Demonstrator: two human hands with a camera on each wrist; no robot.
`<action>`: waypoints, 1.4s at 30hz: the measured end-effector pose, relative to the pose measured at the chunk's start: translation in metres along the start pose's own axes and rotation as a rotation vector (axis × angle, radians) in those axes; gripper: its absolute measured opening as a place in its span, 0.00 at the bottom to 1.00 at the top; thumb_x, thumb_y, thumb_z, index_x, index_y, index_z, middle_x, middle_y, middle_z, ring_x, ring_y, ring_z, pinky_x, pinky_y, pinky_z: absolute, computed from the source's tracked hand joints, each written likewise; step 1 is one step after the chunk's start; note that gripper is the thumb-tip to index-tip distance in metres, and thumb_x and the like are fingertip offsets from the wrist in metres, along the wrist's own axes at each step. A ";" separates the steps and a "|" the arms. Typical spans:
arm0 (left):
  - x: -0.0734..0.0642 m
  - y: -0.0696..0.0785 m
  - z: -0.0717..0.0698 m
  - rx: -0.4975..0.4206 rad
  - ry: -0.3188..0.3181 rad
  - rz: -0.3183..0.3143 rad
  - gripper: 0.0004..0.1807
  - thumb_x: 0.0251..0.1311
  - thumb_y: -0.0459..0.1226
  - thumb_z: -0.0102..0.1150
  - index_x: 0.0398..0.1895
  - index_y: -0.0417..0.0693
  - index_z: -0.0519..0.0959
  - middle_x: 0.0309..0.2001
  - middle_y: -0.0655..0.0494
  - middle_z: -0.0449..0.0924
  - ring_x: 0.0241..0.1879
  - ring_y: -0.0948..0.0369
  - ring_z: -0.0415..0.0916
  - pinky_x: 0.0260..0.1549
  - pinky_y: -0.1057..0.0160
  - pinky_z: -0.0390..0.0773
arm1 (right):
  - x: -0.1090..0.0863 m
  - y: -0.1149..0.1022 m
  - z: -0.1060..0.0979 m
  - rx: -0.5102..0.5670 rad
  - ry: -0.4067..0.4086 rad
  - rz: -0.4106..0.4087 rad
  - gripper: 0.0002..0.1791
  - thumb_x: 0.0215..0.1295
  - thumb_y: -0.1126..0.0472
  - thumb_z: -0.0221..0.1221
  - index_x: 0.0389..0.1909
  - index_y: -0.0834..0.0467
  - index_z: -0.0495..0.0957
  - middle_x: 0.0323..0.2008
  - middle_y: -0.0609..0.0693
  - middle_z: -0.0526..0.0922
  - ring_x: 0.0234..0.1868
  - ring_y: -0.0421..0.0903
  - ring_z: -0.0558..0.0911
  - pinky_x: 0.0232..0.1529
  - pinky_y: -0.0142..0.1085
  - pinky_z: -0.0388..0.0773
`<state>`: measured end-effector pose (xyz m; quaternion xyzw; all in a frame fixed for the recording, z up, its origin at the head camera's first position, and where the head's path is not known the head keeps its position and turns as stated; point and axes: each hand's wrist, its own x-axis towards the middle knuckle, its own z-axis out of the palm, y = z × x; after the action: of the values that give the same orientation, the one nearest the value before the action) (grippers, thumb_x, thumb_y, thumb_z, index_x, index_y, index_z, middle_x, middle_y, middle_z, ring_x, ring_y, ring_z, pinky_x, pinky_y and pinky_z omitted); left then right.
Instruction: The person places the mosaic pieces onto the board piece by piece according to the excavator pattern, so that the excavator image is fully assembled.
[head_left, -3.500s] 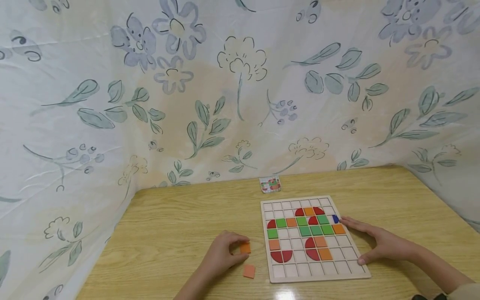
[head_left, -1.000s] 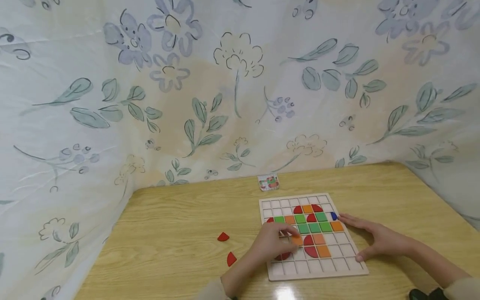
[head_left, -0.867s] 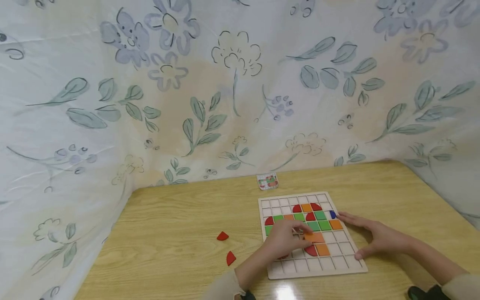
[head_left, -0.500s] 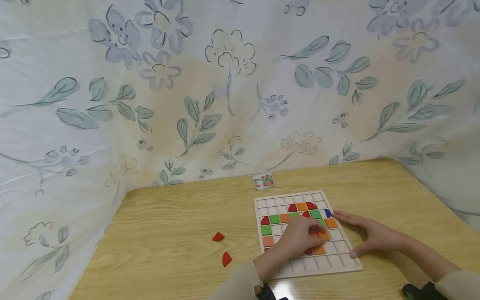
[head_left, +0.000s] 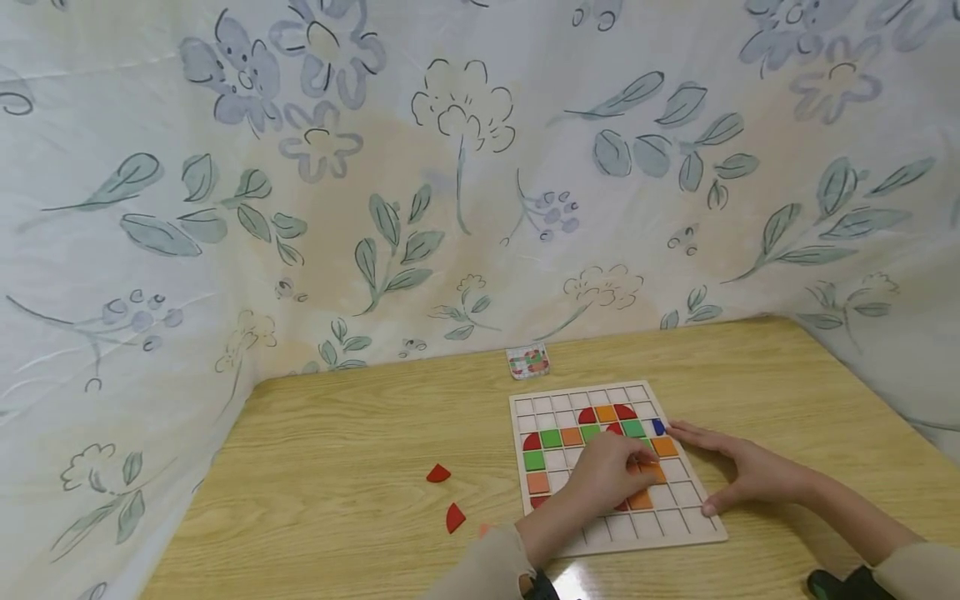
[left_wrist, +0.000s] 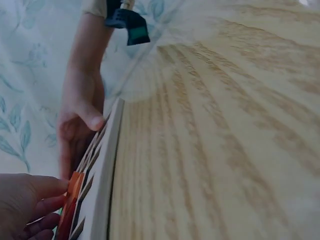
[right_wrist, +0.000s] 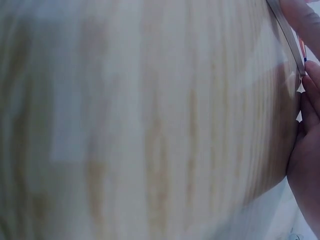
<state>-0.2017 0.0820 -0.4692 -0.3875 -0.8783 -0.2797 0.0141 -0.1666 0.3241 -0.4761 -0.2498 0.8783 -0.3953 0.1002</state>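
Note:
My left hand [head_left: 609,473] is over the wooden grid board [head_left: 607,537], thumb and fingertips pinching an orange square tile [head_left: 659,473] low in the cells right of centre. In the left wrist view, fingertips touch an orange tile [left_wrist: 74,187] beside a red piece [left_wrist: 65,220]. My hand hides part of the pattern of red, green and orange pieces. At the board's right side, my right hand [head_left: 757,477] rests with fingers extended by a dark blue piece [head_left: 658,427], thumb on the near right edge. The right wrist view shows only part of this hand [right_wrist: 307,145].
Two red quarter-circle pieces [head_left: 455,517] lie on the wood-grain table [head_left: 337,467] left of the board. A salmon tile [head_left: 484,529] shows partly beside my left sleeve. Behind the board lies a small pattern card [head_left: 528,362]. A floral cloth [head_left: 465,208] hangs behind the table.
My left hand has carried an orange tile from the table left of the board rightward across it, into the cells right of centre. The right hand stays at the board's edge.

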 end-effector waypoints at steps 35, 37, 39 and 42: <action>-0.048 -0.048 -0.057 -0.352 -0.056 -0.142 0.12 0.53 0.43 0.64 0.41 0.55 0.83 0.41 0.67 0.81 0.38 0.68 0.74 0.32 0.72 0.72 | 0.002 0.005 0.003 -0.041 -0.001 0.063 0.50 0.47 0.50 0.68 0.70 0.50 0.54 0.70 0.59 0.52 0.59 0.10 0.43 0.51 0.12 0.45; -0.061 -0.059 -0.069 -0.340 -0.052 -0.145 0.12 0.54 0.42 0.63 0.43 0.54 0.83 0.42 0.65 0.81 0.40 0.66 0.74 0.35 0.71 0.72 | 0.001 0.005 0.003 -0.049 -0.001 0.069 0.50 0.46 0.50 0.68 0.70 0.50 0.54 0.70 0.58 0.52 0.58 0.10 0.43 0.51 0.13 0.47; -0.074 -0.069 -0.079 -0.314 -0.033 -0.163 0.12 0.55 0.42 0.63 0.43 0.54 0.82 0.43 0.64 0.81 0.41 0.63 0.73 0.38 0.68 0.72 | 0.000 0.005 0.003 -0.059 -0.001 0.076 0.50 0.46 0.50 0.68 0.70 0.49 0.54 0.70 0.55 0.53 0.58 0.09 0.43 0.52 0.15 0.50; -0.092 -0.085 -0.092 -0.262 0.014 -0.197 0.12 0.55 0.41 0.63 0.43 0.55 0.82 0.44 0.64 0.81 0.42 0.62 0.73 0.40 0.65 0.72 | -0.002 0.005 0.003 -0.074 -0.001 0.081 0.50 0.46 0.50 0.68 0.70 0.50 0.54 0.71 0.54 0.52 0.57 0.09 0.42 0.58 0.26 0.57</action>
<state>-0.2139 -0.0720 -0.4552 -0.2961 -0.8679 -0.3945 -0.0578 -0.1662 0.3261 -0.4819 -0.2177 0.9017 -0.3578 0.1072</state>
